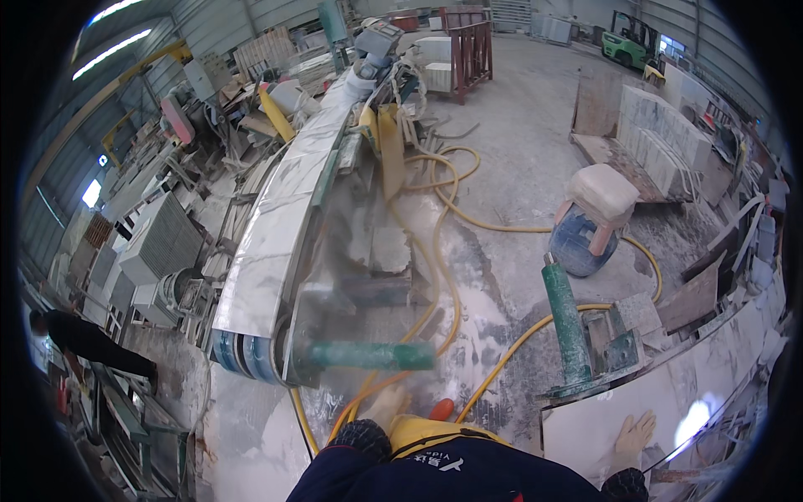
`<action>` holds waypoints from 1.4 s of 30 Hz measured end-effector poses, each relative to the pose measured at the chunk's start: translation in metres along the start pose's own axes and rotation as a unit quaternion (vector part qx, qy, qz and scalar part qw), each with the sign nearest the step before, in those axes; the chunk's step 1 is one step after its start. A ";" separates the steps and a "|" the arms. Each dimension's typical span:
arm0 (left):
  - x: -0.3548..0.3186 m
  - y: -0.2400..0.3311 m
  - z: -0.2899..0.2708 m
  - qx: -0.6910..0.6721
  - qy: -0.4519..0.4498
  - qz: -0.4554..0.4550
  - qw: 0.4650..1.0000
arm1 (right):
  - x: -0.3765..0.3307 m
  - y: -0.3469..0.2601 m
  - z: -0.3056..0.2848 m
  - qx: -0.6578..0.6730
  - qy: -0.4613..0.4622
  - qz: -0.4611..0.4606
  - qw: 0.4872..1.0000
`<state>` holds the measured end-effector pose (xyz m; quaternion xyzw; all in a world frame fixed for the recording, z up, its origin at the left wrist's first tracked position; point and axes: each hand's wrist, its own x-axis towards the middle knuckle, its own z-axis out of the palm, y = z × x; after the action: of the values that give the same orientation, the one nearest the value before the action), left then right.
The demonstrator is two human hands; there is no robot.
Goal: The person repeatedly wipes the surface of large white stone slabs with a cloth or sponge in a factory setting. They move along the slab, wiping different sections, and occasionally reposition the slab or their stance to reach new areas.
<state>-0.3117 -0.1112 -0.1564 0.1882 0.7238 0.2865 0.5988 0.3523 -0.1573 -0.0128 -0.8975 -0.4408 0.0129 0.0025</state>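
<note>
My left hand (386, 407), in a tan glove, reaches up from a dark blue sleeve toward a blurred green cylindrical power tool (368, 356). Dust haze hides its fingers, so its grip is unclear. The tool lies crosswise against the near end of a long white marble slab (276, 217), beside blue discs (244, 356). A yellow hose (452, 276) runs under this hand, and an orange knob (441, 408) sits just to its right. My right hand (633, 435), also gloved, rests flat with fingers spread on a white stone slab (585, 427) at the lower right.
A green upright post (566, 322) on a metal stand rises beside the right slab. A blue drum (581, 244) carries a stone block. Stacked slabs (661, 142) lie at right, a red-brown rack (470, 54) and a green forklift (629, 40) stand behind. Another person (84, 339) stands far left.
</note>
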 end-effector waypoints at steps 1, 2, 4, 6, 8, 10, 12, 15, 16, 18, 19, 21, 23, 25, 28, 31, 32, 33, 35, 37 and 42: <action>0.003 -0.002 0.000 -0.002 0.000 0.005 1.000 | 0.001 0.001 0.000 0.010 0.010 -0.008 1.000; 0.005 -0.007 -0.001 -0.004 -0.001 0.010 1.000 | 0.003 0.003 0.000 0.008 0.007 -0.009 1.000; 0.016 -0.017 -0.005 0.053 -0.006 0.044 0.998 | 0.006 0.007 0.002 0.022 0.023 -0.032 0.999; 0.026 -0.030 -0.009 0.125 -0.005 0.122 0.985 | 0.011 0.009 0.005 -0.005 0.002 -0.019 1.000; 0.030 -0.042 -0.012 0.230 -0.002 0.207 0.951 | 0.016 0.011 0.007 -0.024 -0.014 -0.002 1.000; 0.027 -0.043 -0.012 0.197 -0.007 0.243 0.950 | 0.018 0.013 0.009 -0.033 -0.021 0.017 0.999; 0.018 -0.031 -0.010 0.144 -0.011 0.189 0.971 | 0.019 0.013 0.008 -0.038 -0.028 0.019 0.999; -0.008 -0.004 -0.001 0.041 -0.004 0.064 0.997 | 0.021 0.013 0.006 -0.043 -0.036 0.022 0.998; -0.016 0.004 0.002 0.029 0.001 0.052 0.998 | 0.021 0.013 0.005 -0.041 -0.033 0.022 0.998; -0.030 0.014 0.004 0.018 0.007 0.038 0.999 | 0.022 0.012 0.004 -0.050 -0.040 0.024 0.998; -0.033 0.018 0.003 0.019 0.009 0.038 0.999 | 0.022 0.012 0.004 -0.052 -0.036 0.024 0.998; -0.035 0.020 0.004 0.015 0.013 0.031 0.999 | 0.022 0.012 0.004 -0.048 -0.024 0.016 0.998; -0.032 0.018 0.005 0.006 0.013 0.025 1.000 | 0.022 0.013 0.005 -0.043 -0.016 0.011 0.999; -0.029 0.014 0.003 -0.014 0.000 0.049 0.999 | 0.022 0.015 0.007 -0.033 -0.008 0.007 0.999; -0.022 0.009 0.004 -0.025 -0.005 0.056 0.998 | 0.023 0.020 0.009 -0.017 0.004 -0.006 1.000; -0.016 0.004 0.003 -0.029 -0.011 0.059 0.998 | 0.023 0.022 0.012 -0.003 0.014 -0.006 1.000; -0.015 0.003 0.003 -0.031 -0.015 0.063 0.997 | 0.023 0.023 0.012 0.002 0.016 -0.007 1.000; -0.012 0.003 0.003 -0.017 -0.010 0.059 0.998 | 0.022 0.023 0.012 0.007 0.019 -0.008 1.000; -0.007 0.003 0.004 0.009 0.002 0.053 0.999 | 0.021 0.023 0.012 0.012 0.027 -0.014 0.999; -0.005 0.004 0.005 0.020 0.006 0.060 0.998 | 0.019 0.022 0.010 0.009 0.034 -0.021 0.999; -0.003 0.012 0.008 0.035 0.012 0.056 0.998 | 0.019 0.020 0.007 0.025 0.038 -0.017 0.999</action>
<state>-0.3037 -0.1019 -0.1471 0.2460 0.7285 0.2968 0.5664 0.3797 -0.1546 -0.0206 -0.8893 -0.4553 -0.0104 0.0420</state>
